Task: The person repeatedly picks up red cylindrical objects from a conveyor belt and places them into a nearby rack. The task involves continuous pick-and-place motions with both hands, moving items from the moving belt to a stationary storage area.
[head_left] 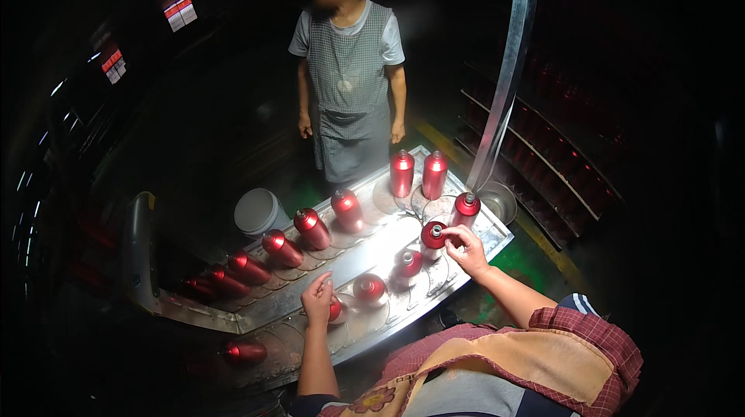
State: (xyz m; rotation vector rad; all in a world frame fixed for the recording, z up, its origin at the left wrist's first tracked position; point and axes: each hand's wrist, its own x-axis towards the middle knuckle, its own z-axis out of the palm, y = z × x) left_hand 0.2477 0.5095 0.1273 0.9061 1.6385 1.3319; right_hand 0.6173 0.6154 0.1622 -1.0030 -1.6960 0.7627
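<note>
Pinching the silvery neck (437, 230) of a glossy red btl (431, 242), R hand (466, 252) has thumb & forefinger drawn in close. Btl stands upright nr R end of metal-edged table (388, 325), deep red up top, paler under glare lower down. L hand (317, 301) has fingers loosely bent, by a 2nd red btl (334, 311); can't tell if touching. More red btls (313, 229) line far side.

The bottles (313, 229) on the silver-grey worktop (291, 299) are red; beyond it, the apron (347, 68) is checked grey — the bucket (258, 211), white.
</note>
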